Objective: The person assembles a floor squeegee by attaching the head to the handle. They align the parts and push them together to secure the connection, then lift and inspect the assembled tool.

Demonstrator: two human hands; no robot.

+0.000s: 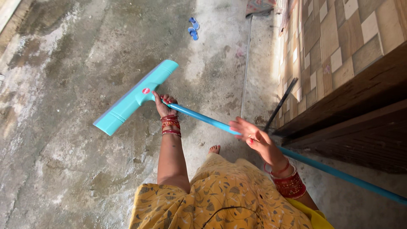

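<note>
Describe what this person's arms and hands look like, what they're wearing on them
Both arms are bare to the shoulder of a yellow leaf-patterned garment. The left hand has a stack of red and gold bangles at the wrist, the right hand a thicker red stack. The nails are painted red.
</note>
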